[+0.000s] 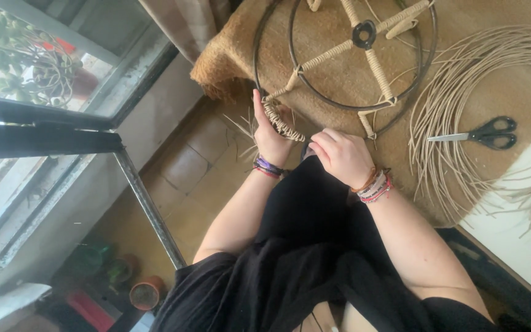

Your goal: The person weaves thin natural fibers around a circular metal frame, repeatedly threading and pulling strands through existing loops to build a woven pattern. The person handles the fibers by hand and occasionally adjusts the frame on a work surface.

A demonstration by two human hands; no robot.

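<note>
A black metal ring frame (259, 55) with cane-wrapped spokes and a round hub (364, 34) lies on a brown woven mat (333, 77). My left hand (271, 135) grips the frame's near edge, where cane wrapping (278, 120) covers the ring; its thumb points up along the rim. Just to the right, my right hand (342, 157) is curled, its fingertips pinched on a thin cane strand by the wrapped section. Both wrists carry bracelets. A black garment covers my lap beneath the hands.
A large loose coil of cane strands (456, 98) lies on the mat at right, with black-handled scissors (487, 133) on top. A white surface (511, 227) sits at right. A window frame (44, 138), plants and pots (145, 294) are at left over a tiled floor.
</note>
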